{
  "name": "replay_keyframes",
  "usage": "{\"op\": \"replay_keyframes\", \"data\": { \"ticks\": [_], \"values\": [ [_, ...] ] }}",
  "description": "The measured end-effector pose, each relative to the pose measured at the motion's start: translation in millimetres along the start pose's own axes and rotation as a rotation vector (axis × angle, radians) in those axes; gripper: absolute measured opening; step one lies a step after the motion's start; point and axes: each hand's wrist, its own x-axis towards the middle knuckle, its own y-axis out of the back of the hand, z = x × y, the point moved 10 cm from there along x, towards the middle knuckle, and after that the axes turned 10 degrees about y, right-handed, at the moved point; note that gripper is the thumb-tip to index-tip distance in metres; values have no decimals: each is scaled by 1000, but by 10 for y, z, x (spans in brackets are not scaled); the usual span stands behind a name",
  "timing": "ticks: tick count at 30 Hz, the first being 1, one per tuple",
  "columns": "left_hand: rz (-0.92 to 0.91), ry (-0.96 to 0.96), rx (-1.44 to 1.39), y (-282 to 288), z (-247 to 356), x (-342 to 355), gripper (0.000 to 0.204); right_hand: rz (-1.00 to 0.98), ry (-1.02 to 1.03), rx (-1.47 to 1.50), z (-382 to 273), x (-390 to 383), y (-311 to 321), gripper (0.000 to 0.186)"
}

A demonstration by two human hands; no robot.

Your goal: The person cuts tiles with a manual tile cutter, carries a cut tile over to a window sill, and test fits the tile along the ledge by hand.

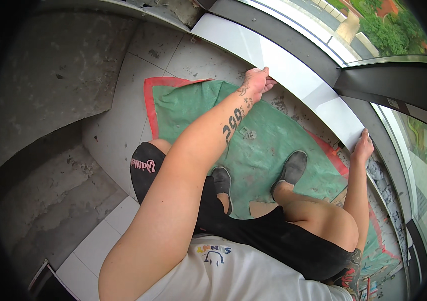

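A long, glossy white slab (pixel 283 65) lies along the foot of the window like a sill board. My left hand (pixel 258 83) grips its near edge around the middle, thumb on top and fingers curled at the underside. At the slab's right end, my right hand (pixel 363 146) is closed on the corner, its fingertips partly hidden. Below the slab's near edge, a gap shows rough, dirty floor.
A green sheet with a red border (pixel 193 118) covers the floor under my shoes (pixel 293 168). Dark window frames (pixel 384 83) rise beyond the slab. Grey rubble (pixel 379 173) fills a channel at the right. A bare concrete wall (pixel 63 70) stands at the left.
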Motion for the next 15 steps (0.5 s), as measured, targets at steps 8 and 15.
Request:
{"op": "replay_keyframes", "data": {
  "ticks": [8, 15],
  "values": [
    [-7, 12, 18, 29, 38, 83, 23, -55, -36, -2, 112, 63, -87, 47],
    [7, 14, 55, 37, 49, 90, 26, -56, -35, -39, 111, 60, -87, 46]
  ]
}}
